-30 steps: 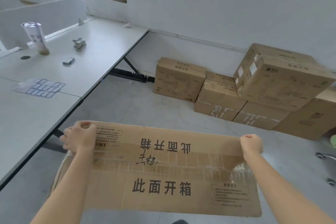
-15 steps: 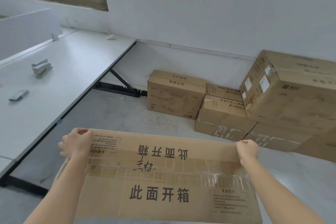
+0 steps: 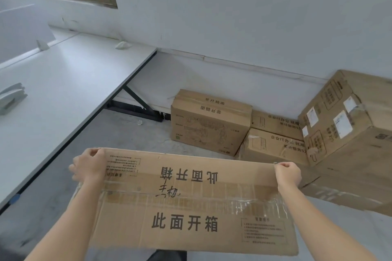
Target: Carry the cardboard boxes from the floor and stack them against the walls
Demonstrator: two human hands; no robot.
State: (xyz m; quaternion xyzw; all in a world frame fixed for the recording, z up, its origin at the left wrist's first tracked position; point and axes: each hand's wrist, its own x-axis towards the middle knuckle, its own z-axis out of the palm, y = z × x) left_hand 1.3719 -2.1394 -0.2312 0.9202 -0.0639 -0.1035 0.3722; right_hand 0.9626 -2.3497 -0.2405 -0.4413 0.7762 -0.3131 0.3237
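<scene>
Holding a long cardboard box (image 3: pixel 186 197) above the floor (image 3: pixel 127 140), the left grip (image 3: pixel 89 167) and right grip (image 3: pixel 287 174) each curl over a far corner, clamped on the card. The box is taped shut, so its contents are hidden. Its long axis runs left to right, printed face up, far edge towards the wall (image 3: pixel 233 27). Ahead, closed boxes sit by that wall: a single box (image 3: pixel 210 127), two flat stacked boxes (image 3: pixel 273 146), and a big tilted box (image 3: pixel 347 125). A white bench (image 3: pixel 63 91) stands left.
</scene>
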